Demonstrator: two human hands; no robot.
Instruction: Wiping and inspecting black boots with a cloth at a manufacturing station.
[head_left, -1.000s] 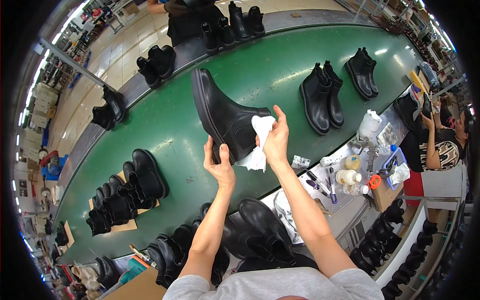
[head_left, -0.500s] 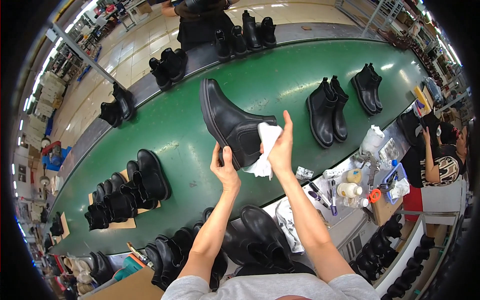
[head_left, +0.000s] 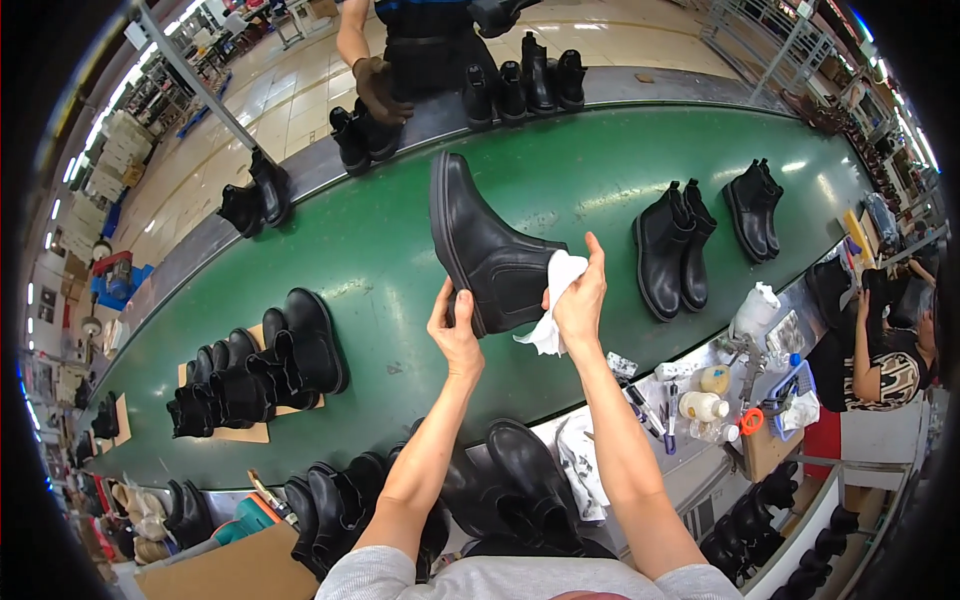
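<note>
To the left of the black boot (head_left: 485, 250) you hold up, a cluster of black boots (head_left: 255, 375) stands on the green conveyor belt (head_left: 400, 240); your left hand (head_left: 455, 330) is closed around the raised boot's sole end, gripping it above the belt; your right hand (head_left: 580, 300) presses a white cloth (head_left: 552, 300) against the boot's side, fingers curled over the cloth; right of the boot, a pair of black boots (head_left: 672, 250) stands upright on the belt.

Boot pairs (head_left: 672, 250) stand on a green conveyor (head_left: 380, 250).
</note>
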